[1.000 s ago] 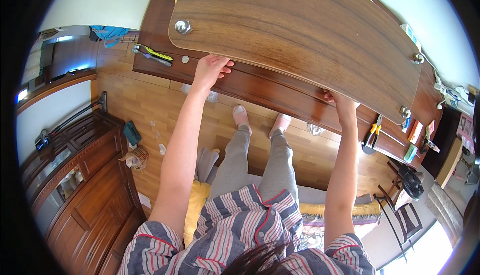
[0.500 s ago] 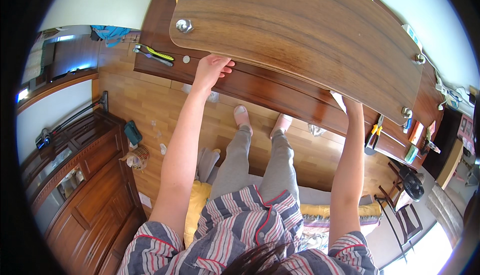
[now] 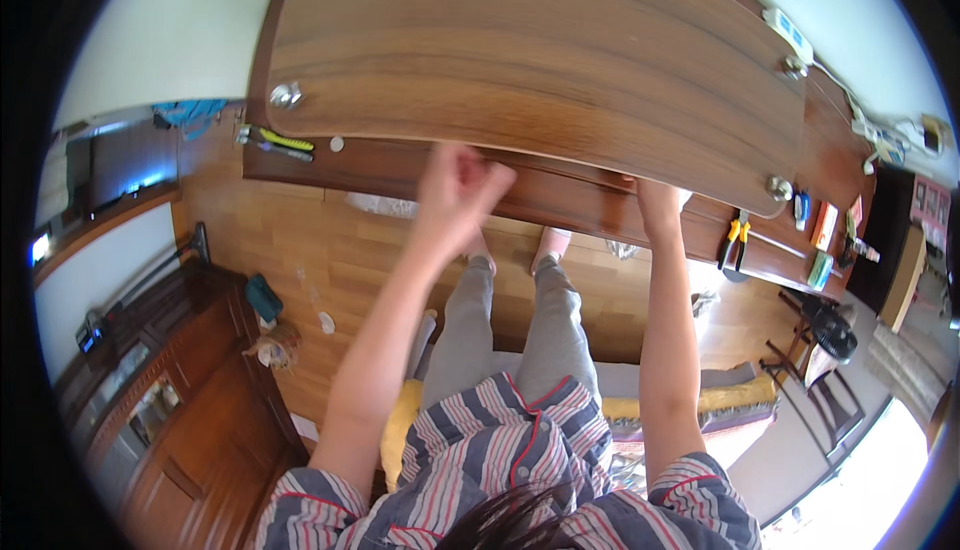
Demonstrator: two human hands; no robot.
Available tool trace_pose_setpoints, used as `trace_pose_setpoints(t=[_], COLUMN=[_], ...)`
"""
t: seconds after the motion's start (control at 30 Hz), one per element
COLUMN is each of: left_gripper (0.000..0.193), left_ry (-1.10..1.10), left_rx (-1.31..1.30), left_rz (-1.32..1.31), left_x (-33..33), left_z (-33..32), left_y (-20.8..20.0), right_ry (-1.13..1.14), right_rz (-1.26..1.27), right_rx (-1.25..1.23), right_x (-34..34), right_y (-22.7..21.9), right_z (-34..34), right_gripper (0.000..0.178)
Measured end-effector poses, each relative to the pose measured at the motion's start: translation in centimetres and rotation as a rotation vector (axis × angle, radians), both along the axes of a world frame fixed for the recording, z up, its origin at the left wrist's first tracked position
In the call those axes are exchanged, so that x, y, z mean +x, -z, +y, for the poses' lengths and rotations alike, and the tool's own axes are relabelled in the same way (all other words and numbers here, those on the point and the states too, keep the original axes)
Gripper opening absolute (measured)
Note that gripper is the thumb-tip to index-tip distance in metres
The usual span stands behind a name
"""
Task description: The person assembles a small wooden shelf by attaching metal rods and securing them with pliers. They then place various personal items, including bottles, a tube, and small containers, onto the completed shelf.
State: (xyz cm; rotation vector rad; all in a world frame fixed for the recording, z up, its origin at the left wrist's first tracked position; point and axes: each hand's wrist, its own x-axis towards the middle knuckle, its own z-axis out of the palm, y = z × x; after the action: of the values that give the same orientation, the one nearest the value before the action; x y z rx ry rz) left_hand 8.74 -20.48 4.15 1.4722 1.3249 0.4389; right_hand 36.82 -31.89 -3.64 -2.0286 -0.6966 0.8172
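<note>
I see a large rounded-corner walnut-brown wooden board (image 3: 540,60) w/ metal fittings near its corners filling the top of the view, held up above a long dark reddish-brown wooden bench (image 3: 560,200) that runs behind and below it. My left hand (image 3: 457,185) is just under the board's near edge, approx mid-left; fingers curled together in a loose fist, blurred, and I can't tell if it's touching the edge or pinching anything. My right hand (image 3: 655,205) reaches up under the near edge further right; fingertips go out of sight behind the board, so grip can't be told, though it looks pressed against the underside.

On the bench at left: a yellow-and-black handled tool (image 3: 283,140) lying flat, w/ a small round white piece (image 3: 337,144) just beside it. At right end: orange-handled pliers (image 3: 737,238), plus a few small boxes and bottles nearby, too small to tell apart. A shiny round metal knob (image 3: 286,96) sits at the board's left corner, another one (image 3: 779,188) at the right corner.

Below: grey trousers, bare feet on light wood floor (image 3: 330,260), striped shirt sleeves.
</note>
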Motion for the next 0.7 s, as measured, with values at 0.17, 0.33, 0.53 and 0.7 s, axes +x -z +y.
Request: trace_pose_setpoints(t=[0.17,0.33,0.53,0.7], left_gripper=[0.074,0.038,0.029,0.022], left_ry=[-0.012,-0.193,-0.280,-0.351], left_rx=[-0.388,-0.502,-0.480,-0.525], left_rz=[-1.159,-1.231,-1.314,-1.385], left_x=[10.2,11.8,8.0,3.9], left_z=[-4.5,-3.3,-2.2,0.2], left_y=[-4.4,-4.5,-5.4,-8.6], right_ry=[0.143,0.147,0.258,0.100], right_rz=[0.412,0.330,0.831,1.313], right_rx=[0.131,0.106,0.250,0.572], right_x=[-0.7,-1.7,-2.9,-5.7], right_y=[-1.0,-3.1,-3.6,-4.2], right_z=[1.1,2.2,1.2,0.6], right_gripper=[0.012,0.016,0.022,0.023])
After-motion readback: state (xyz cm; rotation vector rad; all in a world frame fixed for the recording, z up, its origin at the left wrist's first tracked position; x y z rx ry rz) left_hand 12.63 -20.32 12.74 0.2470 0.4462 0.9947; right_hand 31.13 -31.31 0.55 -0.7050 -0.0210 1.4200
